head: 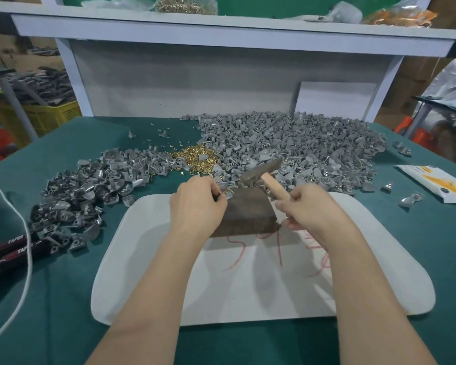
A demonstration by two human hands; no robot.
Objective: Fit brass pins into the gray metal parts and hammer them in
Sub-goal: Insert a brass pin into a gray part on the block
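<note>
Green counter (63, 299): cloth-covered, carrying everything below; a gray shelf (221, 35) runs across above its far edge.
White mat (148, 285): lies flat on the near middle of the counter, with red scribbles under the forearms.
Large heap of gray parts (313, 143): spread over the far right of the counter, reaching to the mat's far edge.
Smaller heap of gray parts (90, 185): on the left, running from the mat's far left corner towards the middle.
Dark block (248, 212): sits on the far part of the mat, between the two hands.
Right grip (316, 209): fingers curled round the pale wooden handle of the hammer (263, 172), just right of the block.
Hammer head: dark and blurred, held in the air over the block's far edge, tilted.
Left grip (195, 204): fingers bunched at the block's far left corner, pinching a gray part (228, 193) there; a glint of brass shows at the fingertips.
Brass pins (195, 156): a loose pile between the two gray heaps, beyond the left grip, with strays scattered farther back.
Black tool (8, 248): at the left edge, "TAPER" printed on its handles, a white cord (24, 233) crossing it.
White and yellow packet (437, 183): at the right edge, a few stray gray parts beside it.
</note>
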